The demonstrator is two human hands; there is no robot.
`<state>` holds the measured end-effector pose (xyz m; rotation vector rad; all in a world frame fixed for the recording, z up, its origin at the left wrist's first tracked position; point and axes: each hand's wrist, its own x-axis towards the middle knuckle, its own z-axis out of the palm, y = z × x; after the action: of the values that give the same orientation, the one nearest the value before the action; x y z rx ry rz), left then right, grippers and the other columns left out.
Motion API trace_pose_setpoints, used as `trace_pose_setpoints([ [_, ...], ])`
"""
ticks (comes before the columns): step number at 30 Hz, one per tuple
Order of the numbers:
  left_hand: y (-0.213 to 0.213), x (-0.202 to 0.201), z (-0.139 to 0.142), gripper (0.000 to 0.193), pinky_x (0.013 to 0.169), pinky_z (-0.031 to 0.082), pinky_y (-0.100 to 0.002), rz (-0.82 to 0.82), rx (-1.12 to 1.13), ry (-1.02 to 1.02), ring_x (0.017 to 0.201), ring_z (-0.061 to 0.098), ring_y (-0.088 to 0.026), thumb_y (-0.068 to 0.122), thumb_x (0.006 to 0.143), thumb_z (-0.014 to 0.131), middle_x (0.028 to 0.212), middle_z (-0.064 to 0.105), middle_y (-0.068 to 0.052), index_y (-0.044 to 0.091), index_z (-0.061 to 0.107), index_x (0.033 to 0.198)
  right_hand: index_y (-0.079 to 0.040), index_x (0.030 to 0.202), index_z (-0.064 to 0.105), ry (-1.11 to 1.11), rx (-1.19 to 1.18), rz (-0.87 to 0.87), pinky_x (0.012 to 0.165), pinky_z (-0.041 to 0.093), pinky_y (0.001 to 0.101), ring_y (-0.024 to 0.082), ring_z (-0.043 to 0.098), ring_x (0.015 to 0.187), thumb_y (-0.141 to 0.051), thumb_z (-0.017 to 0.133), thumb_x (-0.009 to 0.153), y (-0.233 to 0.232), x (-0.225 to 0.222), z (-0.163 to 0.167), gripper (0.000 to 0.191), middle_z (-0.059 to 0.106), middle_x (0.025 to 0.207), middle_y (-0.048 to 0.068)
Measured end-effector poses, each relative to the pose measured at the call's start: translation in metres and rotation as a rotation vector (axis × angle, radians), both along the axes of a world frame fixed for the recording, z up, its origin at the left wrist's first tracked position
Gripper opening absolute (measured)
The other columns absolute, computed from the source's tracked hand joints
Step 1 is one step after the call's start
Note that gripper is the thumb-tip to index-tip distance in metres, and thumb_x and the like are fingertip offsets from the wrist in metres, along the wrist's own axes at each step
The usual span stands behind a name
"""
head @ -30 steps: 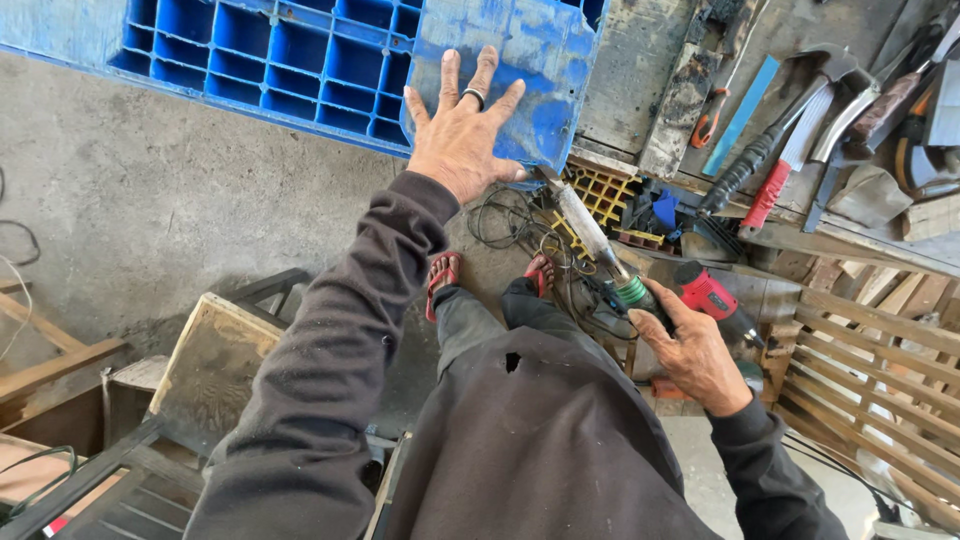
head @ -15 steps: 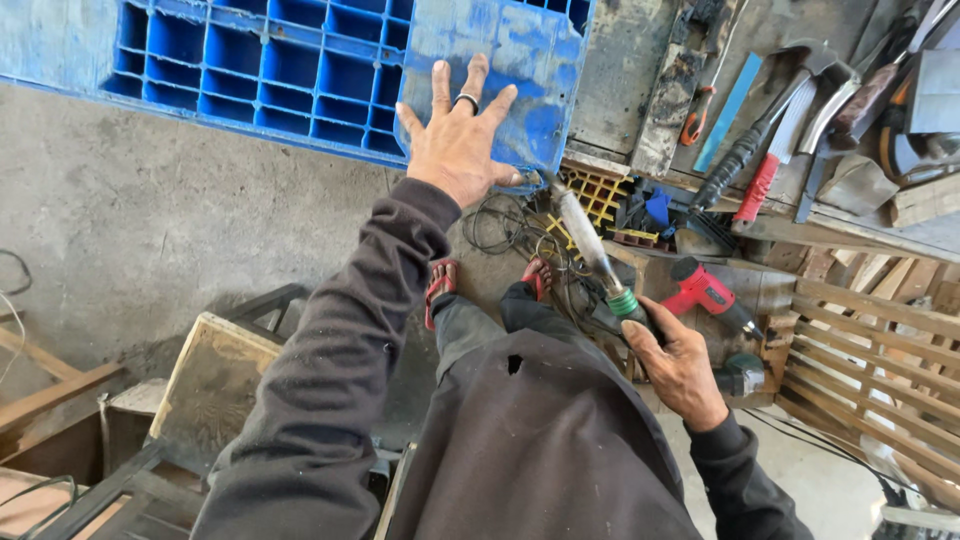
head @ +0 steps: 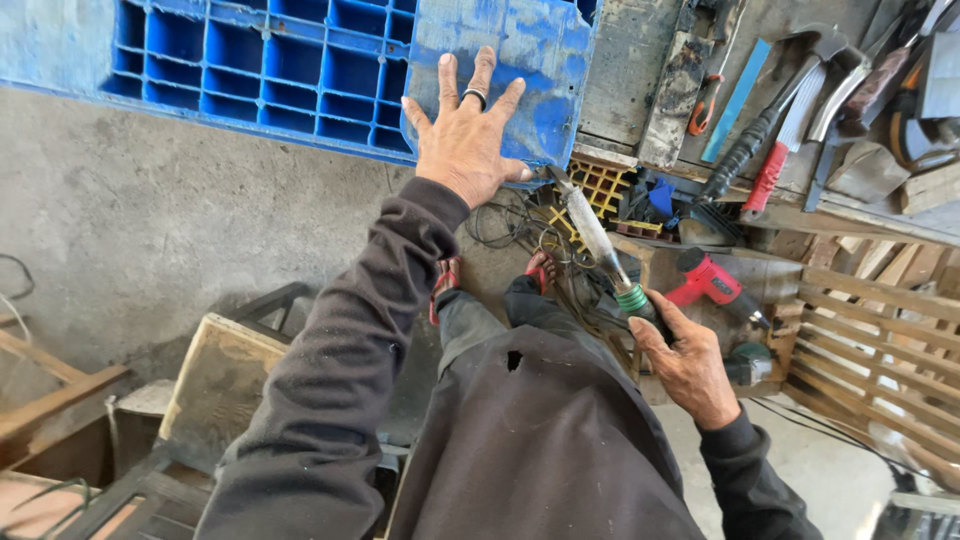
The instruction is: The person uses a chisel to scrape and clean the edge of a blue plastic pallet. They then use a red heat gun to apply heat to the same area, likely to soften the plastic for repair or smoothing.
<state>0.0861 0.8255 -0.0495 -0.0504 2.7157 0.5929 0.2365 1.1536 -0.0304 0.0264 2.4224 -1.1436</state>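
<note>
Head view: splayed fingers (head: 447, 75) on blue pallet (head: 300, 70).

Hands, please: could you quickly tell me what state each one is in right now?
Left hand: open, fingers spread, palm flat on the blue plastic pallet.
Right hand: closed around the hot-air welding gun.

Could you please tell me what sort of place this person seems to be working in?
Probably a repair workshop: hammers lie on a cluttered bench, a red power tool sits beside wooden slats, and the right hand aims a heat tool at a blue plastic pallet.
</note>
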Motion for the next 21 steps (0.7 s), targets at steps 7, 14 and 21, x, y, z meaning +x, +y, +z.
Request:
trace_pose_setpoints([
  [7, 0.001, 0.006, -0.001, 0.102, 0.110, 0.009, -0.085, -0.047, -0.016, 0.072, 0.154, 0.000, -0.043, 0.053, 0.071, 0.088, 0.169, 0.010, -0.008, 0.029, 0.038, 0.157, -0.001, 0.135, 0.060, 0.117, 0.099, 0.033, 0.072, 0.054, 0.0343, 0.023, 0.069, 0.073, -0.023, 0.073, 0.090, -0.020, 0.011, 0.012, 0.052, 0.072, 0.091, 0.022],
  [14, 0.001, 0.006, -0.002, 0.101, 0.109, 0.005, -0.085, -0.100, -0.011, 0.071, 0.154, -0.003, -0.045, 0.058, 0.073, 0.085, 0.170, 0.007, -0.012, 0.027, 0.038, 0.157, 0.000, 0.136, 0.058, 0.167, 0.186, -0.006, 0.074, 0.055, 0.0411, 0.037, 0.071, 0.084, -0.023, 0.074, 0.090, -0.042, 0.030, 0.021, 0.055, 0.071, 0.096, 0.026],
  [21, -0.006, 0.002, -0.017, 0.101, 0.112, -0.005, -0.082, -0.176, 0.111, 0.175, 0.152, -0.009, -0.045, 0.059, 0.073, 0.087, 0.169, 0.000, -0.013, 0.032, 0.038, 0.157, 0.001, 0.137, 0.057, 0.192, 0.213, -0.050, 0.076, 0.055, 0.0415, 0.038, 0.072, 0.090, -0.023, 0.072, 0.091, -0.060, 0.041, 0.027, 0.054, 0.071, 0.101, 0.026],
])
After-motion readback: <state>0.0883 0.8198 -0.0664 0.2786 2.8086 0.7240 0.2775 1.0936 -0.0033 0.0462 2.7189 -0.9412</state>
